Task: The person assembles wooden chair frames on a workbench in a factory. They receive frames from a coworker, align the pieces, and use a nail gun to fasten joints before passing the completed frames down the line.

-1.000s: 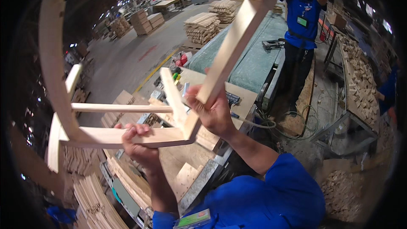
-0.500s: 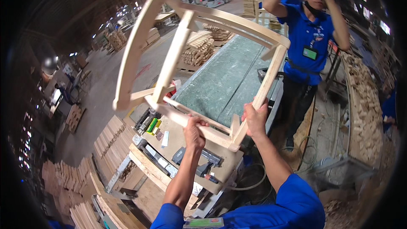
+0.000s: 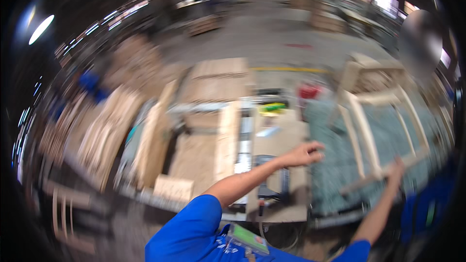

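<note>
The fingers of the left hand (image 3: pixel 302 155) are loosely bent and apart, with nothing between them; this hand is in the air, over the border between the brown work board (image 3: pixel 297 136) and the green tabletop (image 3: pixel 323 179). The right hand (image 3: pixel 395 169) is at the near rail of the pale wooden frame (image 3: pixel 365 131) and seems to touch it, but because of the blur I cannot tell if its fingers are closed around the wood. The frame is on the right side, over the green tabletop. On the brown board, below the left forearm, lies a dark power tool (image 3: pixel 285 182), and farther away a yellow-green object (image 3: pixel 274 108). To the left there are a light plank (image 3: pixel 227 140), a small wooden block (image 3: pixel 173 188) and a stack of wooden pieces (image 3: pixel 99 136). At the right edge appears a person in blue clothing (image 3: pixel 415 216).
</note>
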Demonstrator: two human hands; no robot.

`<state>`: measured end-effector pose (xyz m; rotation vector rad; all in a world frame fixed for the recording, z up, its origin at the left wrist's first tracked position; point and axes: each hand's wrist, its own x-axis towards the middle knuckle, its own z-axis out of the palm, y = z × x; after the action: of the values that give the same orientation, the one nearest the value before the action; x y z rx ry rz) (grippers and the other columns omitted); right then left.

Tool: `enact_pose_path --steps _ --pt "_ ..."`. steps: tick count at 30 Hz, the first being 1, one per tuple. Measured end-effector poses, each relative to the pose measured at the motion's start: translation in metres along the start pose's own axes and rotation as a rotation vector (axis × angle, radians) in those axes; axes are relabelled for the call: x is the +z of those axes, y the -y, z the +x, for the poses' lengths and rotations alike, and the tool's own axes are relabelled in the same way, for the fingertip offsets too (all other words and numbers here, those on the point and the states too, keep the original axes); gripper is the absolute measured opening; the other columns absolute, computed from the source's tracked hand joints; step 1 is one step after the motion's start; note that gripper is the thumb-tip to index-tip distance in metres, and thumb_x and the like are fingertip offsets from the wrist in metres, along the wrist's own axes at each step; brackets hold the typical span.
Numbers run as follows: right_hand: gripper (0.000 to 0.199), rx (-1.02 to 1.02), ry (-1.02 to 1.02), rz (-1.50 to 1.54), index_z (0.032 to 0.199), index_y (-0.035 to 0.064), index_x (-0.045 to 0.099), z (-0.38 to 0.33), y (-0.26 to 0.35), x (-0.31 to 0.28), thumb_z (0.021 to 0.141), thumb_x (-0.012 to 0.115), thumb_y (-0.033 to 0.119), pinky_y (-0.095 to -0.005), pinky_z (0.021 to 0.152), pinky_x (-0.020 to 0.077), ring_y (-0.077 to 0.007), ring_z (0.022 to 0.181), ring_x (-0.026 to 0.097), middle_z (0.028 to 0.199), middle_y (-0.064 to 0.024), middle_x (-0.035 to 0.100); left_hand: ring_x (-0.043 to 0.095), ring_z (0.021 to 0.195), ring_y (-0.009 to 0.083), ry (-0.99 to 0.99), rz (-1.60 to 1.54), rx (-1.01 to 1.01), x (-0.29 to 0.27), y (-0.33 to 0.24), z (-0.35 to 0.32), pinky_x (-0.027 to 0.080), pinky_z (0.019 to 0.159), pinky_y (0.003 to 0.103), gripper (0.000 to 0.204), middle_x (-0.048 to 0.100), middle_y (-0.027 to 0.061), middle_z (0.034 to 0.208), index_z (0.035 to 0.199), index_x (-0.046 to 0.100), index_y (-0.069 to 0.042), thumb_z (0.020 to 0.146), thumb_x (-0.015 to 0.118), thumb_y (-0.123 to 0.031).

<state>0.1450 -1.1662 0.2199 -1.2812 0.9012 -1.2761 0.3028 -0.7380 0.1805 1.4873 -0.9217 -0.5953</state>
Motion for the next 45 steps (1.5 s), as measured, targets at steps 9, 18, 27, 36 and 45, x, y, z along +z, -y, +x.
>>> enact_pose_path --steps 9,18,27,36,45 --pt "0.024 -0.379 0.657 -0.199 0.106 0.0095 0.049 -0.239 -0.079 0.121 0.089 0.066 0.008 -0.0325 0.043 0.0474 -0.0148 0.053 0.052 0.075 -0.0047 0.054 0.061 0.075 0.0082 -1.290 -0.309 -0.797 -0.042 0.004 -0.456 0.050 0.062 0.024 0.034 0.067 -0.0014 0.090 0.119 0.069 -0.009 0.093 0.076 -0.031" --pt "0.016 0.325 1.726 -0.541 0.103 0.0090 0.054 -0.572 -0.099 0.038 0.093 0.065 0.012 -0.0324 0.047 0.0481 -0.0148 0.056 0.053 0.076 -0.0053 0.057 0.074 0.097 0.0312 -2.229 0.183 -1.239 -0.020 -0.009 -0.748 0.056 0.089 0.041 0.030 0.078 0.0144 0.098 0.096 0.078 -0.010 0.089 0.070 -0.037" --pt "0.011 0.422 1.486 -0.857 0.101 0.0084 0.059 -0.684 -0.068 0.006 0.097 0.064 0.017 -0.0322 0.051 0.0488 -0.0148 0.060 0.053 0.077 -0.0059 0.059 0.073 0.098 0.0333 -2.299 0.168 -1.241 -0.124 0.030 -0.979 0.055 0.087 0.043 0.039 0.076 0.0174 0.100 0.099 0.074 -0.005 0.092 0.066 -0.043" --pt "0.014 0.371 1.079 -1.064 0.098 0.0079 0.064 -0.741 0.056 -0.018 0.101 0.064 0.021 -0.0320 0.055 0.0495 -0.0148 0.064 0.054 0.078 -0.0065 0.062 0.071 0.097 0.0426 -2.500 0.444 -0.988 -0.274 0.043 -1.096 0.054 0.090 0.050 0.058 0.071 0.0238 0.109 0.117 0.062 -0.003 0.096 0.062 -0.057" --pt "0.022 0.141 1.544 -1.001 0.101 0.0059 0.067 -0.808 0.021 -0.045 0.105 0.059 0.026 -0.0328 0.060 0.0498 -0.0155 0.069 0.058 0.087 -0.0088 0.067 0.060 0.054 0.0237 -2.311 -0.818 -0.150 -0.287 -0.034 -1.187 0.054 0.051 0.043 0.032 0.061 0.0087 0.075 0.107 0.060 -0.006 0.092 0.079 -0.028"
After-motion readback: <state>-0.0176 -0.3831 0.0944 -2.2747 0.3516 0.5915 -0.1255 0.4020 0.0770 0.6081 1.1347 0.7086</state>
